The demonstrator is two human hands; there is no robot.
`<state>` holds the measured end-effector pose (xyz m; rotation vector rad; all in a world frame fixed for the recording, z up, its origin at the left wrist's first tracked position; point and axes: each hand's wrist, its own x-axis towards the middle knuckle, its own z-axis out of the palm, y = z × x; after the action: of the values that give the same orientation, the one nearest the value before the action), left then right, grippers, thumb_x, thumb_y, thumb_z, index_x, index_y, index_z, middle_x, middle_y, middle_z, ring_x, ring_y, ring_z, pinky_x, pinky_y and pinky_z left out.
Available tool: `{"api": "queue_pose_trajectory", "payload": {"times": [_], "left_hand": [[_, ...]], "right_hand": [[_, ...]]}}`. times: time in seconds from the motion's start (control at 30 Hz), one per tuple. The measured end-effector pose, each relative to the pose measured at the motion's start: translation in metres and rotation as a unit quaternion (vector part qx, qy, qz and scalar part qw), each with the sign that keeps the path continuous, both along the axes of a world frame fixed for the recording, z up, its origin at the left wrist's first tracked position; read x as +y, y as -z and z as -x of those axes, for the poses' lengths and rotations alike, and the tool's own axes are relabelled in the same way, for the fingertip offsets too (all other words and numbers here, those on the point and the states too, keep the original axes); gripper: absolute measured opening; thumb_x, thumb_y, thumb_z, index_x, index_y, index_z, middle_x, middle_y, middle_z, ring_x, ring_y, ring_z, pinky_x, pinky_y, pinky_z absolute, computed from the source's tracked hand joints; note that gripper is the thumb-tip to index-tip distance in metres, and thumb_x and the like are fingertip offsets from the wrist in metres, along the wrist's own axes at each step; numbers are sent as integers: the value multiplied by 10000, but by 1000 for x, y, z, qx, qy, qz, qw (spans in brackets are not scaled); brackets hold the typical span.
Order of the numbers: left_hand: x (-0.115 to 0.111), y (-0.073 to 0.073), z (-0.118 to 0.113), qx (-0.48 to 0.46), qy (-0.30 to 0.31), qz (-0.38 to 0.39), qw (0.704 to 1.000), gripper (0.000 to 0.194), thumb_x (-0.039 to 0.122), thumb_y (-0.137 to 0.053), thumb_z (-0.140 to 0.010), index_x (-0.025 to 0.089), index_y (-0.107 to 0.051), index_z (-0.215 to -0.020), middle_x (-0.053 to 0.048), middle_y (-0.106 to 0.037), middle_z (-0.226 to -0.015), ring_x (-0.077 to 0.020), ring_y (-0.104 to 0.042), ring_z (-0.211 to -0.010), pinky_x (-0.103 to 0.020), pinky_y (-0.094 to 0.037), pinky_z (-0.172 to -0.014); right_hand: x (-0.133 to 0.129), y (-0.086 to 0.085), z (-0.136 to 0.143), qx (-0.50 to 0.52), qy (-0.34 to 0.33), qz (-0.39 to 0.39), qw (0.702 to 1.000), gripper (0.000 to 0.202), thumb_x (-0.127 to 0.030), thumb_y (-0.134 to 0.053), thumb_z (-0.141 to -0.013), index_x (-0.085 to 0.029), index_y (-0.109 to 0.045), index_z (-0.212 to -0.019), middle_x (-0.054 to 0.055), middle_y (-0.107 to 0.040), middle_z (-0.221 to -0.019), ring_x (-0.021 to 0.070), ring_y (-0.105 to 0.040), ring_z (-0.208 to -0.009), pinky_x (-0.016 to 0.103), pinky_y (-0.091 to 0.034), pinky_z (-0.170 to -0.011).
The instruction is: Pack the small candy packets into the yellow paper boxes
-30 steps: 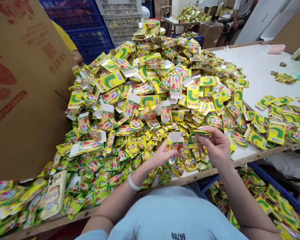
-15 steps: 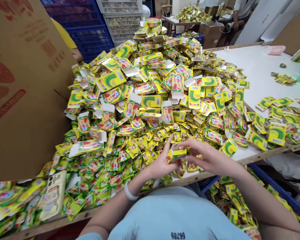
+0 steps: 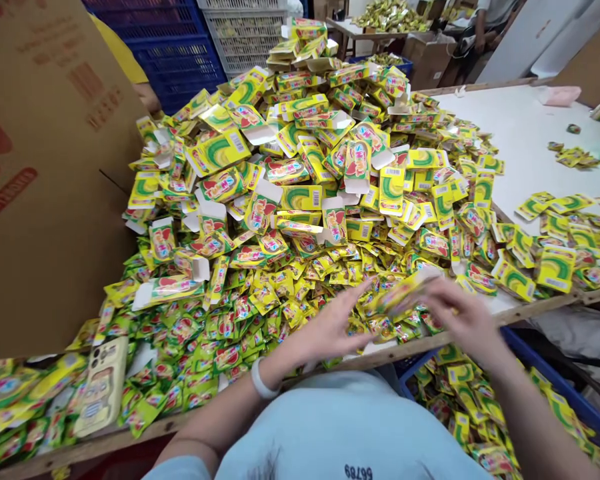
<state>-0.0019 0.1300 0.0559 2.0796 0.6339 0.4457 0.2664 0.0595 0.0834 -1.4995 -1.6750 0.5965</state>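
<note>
My right hand is closed on the end of a small yellow-green candy box, which is blurred by motion. Just left of that box, my left hand has its thumb and fingers spread apart with nothing between them. Beneath both hands lie small candy sachets in yellow and green wrappers. Behind them rises a big heap of yellow-green candy boxes, several with white end flaps standing open.
A tall brown carton stands on the left, with a phone in front of it. Below the table edge at right, a blue crate holds more boxes. Stacked blue crates are behind. One person's arm shows beside the carton.
My right hand has moved right, taking the box away from my left hand. The left hand's fingers have come off the box and spread. The view has shifted slightly.
</note>
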Motion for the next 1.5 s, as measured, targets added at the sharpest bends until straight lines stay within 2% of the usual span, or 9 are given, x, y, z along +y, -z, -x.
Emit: {"api": "queue_pose_trajectory", "payload": {"times": [0.07,0.13,0.4,0.67,0.83,0.93,1.13,1.27,1.5], "left_hand": [[21,1,8,55,-72,-171,981,591,197,-583,-890,225,-409,-1454,-133,-440,-1509,-306,-352,-1431,-527,-293,-1168],[38,4,18,117,-136,-278,944,476,87,-517,-862,192,-542,-1326,-136,-480,-1464,-329,-343,-1426,-554,-277,-1157],[35,38,29,203,-163,-405,877,313,148,-612,-823,198,-658,-1129,-180,-430,-1499,-366,-331,-1428,-558,-296,-1127],[57,54,24,128,-145,-395,898,286,135,-582,-911,267,-665,-1151,-93,-452,-1533,-301,-301,-1477,-538,-263,-1173],[64,47,22,101,-87,-389,912,304,77,-516,-939,276,-699,-1079,-53,-597,-1409,-263,-387,-1441,-529,-285,-1171],[59,40,33,99,-78,-390,912,280,99,-530,-942,276,-701,-1076,-54,-673,-1300,-259,-441,-1404,-536,-295,-1167],[24,28,62,123,17,-343,931,135,237,-578,-946,237,-713,-958,-66,-679,-1254,-276,-445,-1394,-522,-265,-1186],[4,25,81,103,-77,-348,929,139,242,-585,-931,235,-693,-1019,-88,-679,-1221,-270,-531,-1295,-482,-364,-1108],[-26,26,169,124,-388,-359,840,351,258,-577,-909,216,-549,-1257,-114,-648,-1144,-254,-604,-1120,-438,-471,-1001]], "right_hand": [[8,-10,-48,-115,271,-85,952,317,-507,-607,-877,-203,-682,-928,80,-708,-849,185,-595,-567,330,-475,-580],[17,-16,-74,-281,395,-124,866,441,-527,-603,-866,-162,-675,-1103,165,-716,-979,259,-644,-700,382,-466,-642],[52,53,56,-340,-27,-83,936,278,-304,-597,-909,-166,-675,-1137,179,-650,-1152,309,-573,-1014,422,-480,-844],[71,66,39,-162,28,-109,980,216,-281,-484,-970,-206,-680,-1023,125,-624,-1097,264,-565,-1016,409,-478,-853],[56,60,46,110,112,-37,987,342,-427,-593,-912,-210,-480,-672,-45,-436,-621,116,-410,-563,248,-348,-541],[45,59,52,219,119,14,968,477,-502,-642,-867,-224,-350,-611,-83,-264,-558,86,-273,-496,226,-264,-466],[29,68,56,258,59,115,957,450,-570,-702,-794,-218,-462,-650,-56,-433,-575,111,-454,-529,236,-425,-494],[22,78,61,304,68,151,938,380,-563,-668,-829,-236,-480,-781,-32,-523,-682,153,-586,-566,265,-490,-480],[19,84,71,319,60,148,934,321,-489,-716,-815,-246,-509,-844,-43,-564,-646,144,-566,-482,277,-499,-458]]}}
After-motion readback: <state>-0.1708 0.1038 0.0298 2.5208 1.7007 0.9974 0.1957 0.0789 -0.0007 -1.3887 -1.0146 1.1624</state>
